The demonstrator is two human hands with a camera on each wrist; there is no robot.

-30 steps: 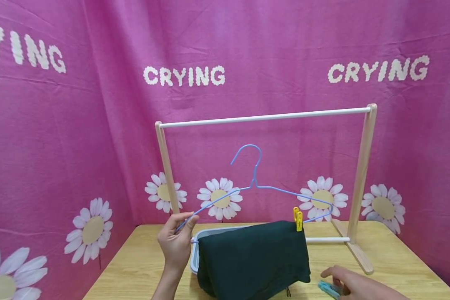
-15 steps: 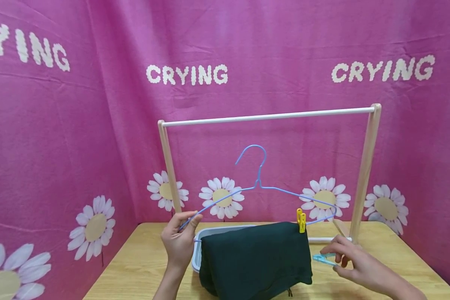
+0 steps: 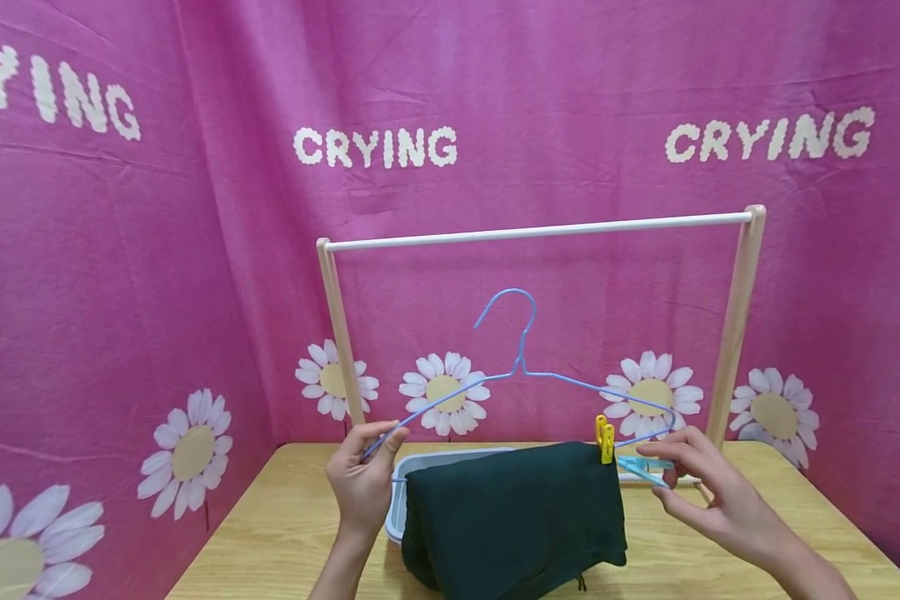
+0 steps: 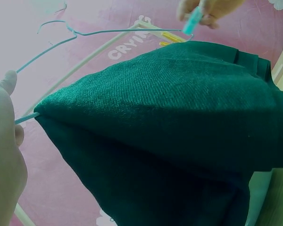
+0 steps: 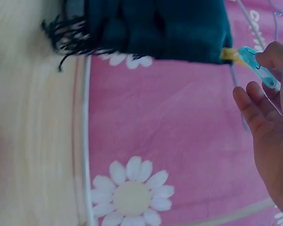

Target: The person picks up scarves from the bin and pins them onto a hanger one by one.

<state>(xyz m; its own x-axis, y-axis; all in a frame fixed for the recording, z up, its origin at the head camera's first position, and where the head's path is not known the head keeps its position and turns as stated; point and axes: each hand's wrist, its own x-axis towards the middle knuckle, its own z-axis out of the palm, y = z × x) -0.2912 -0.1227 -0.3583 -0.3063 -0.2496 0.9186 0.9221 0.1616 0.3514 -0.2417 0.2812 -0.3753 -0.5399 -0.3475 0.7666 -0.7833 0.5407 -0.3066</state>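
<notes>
The left hand (image 3: 362, 485) had its fingers clamped on the hanger (image 3: 521, 354) before the rack (image 3: 540, 232), the right hand (image 3: 737, 510) on the blue clip (image 3: 642, 469), right of the yellow clip (image 3: 607, 442). The cloth (image 3: 517, 517) partly hid the tub (image 3: 397, 507).

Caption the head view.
Left hand holds blue hanger bearing dark-green cloth; right hand pinches turquoise clothespin near yellow clothespin.

Booth-like spot: pink drapes (image 3: 555, 92) rnd wood tbl (image 3: 270, 533).
</notes>
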